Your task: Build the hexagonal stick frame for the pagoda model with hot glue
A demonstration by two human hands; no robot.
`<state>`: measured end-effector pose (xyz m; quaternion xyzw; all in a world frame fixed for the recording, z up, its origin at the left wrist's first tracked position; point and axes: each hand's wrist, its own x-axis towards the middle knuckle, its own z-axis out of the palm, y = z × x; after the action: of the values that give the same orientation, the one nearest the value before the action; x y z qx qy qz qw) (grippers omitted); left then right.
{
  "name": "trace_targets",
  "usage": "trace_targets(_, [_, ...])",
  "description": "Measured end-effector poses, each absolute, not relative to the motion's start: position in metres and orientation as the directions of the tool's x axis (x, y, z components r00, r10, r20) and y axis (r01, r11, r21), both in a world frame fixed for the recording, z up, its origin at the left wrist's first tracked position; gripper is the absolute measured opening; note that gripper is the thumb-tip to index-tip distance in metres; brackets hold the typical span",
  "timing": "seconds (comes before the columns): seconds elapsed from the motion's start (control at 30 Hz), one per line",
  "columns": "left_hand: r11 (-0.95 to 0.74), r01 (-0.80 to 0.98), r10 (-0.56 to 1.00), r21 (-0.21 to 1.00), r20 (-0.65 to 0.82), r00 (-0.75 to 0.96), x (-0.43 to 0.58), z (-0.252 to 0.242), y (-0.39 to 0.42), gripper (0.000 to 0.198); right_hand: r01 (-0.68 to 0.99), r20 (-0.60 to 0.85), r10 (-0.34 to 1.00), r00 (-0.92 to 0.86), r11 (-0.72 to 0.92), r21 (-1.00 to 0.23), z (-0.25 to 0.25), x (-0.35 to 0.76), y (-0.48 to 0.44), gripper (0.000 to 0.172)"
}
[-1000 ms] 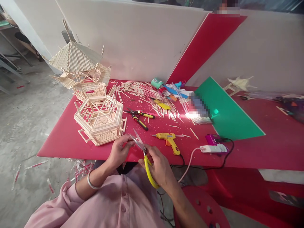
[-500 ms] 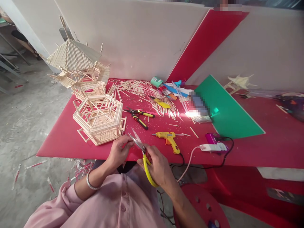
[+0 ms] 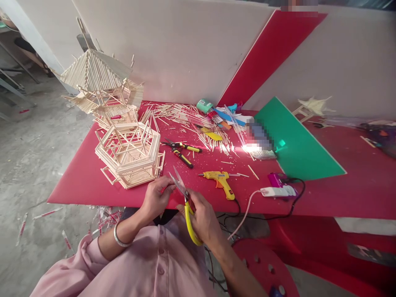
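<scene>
In my right hand (image 3: 202, 216) is a pair of yellow-handled scissors (image 3: 192, 229), blades apart and pointing up and left over the table's front edge. My left hand (image 3: 157, 196) is closed in a pinch beside the blade tips; whatever sits between its fingers is too small to make out. Just beyond my left hand stands a hexagonal stick frame (image 3: 136, 167) with open sides. Behind it rises a tiered pagoda model (image 3: 93, 76) built from thin wooden sticks. A yellow glue gun (image 3: 220, 181) lies to the right of the scissors.
Black-and-yellow pliers (image 3: 182, 150) lie open on the red table (image 3: 80, 181). Loose sticks (image 3: 182, 115) are heaped at the back. A green board (image 3: 305, 148) leans at the right, near a white power strip (image 3: 275, 192) with cables. A red stool (image 3: 262, 268) stands below.
The scissors have shifted slightly, their blades a little more upright and their handles slightly left. My left hand stays almost in place. The objects on the table have not moved.
</scene>
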<state>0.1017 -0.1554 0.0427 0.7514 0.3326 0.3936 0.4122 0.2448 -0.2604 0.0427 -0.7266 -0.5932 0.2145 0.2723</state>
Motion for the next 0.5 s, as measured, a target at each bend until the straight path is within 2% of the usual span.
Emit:
trace_targets(0.13, [-0.382, 0.192, 0.839, 0.904, 0.252, 0.481, 0.102, 0.043, -0.157, 0.018, 0.720, -0.004, 0.975, 0.224, -0.168, -0.673, 0.034, 0.246, -0.262, 0.038])
trace_targets(0.5, [-0.069, 0.171, 0.890, 0.983, -0.017, 0.456, 0.103, 0.033, -0.165, 0.014, 0.702, -0.105, 0.963, 0.246, -0.252, -0.666, 0.027, 0.248, -0.270, 0.040])
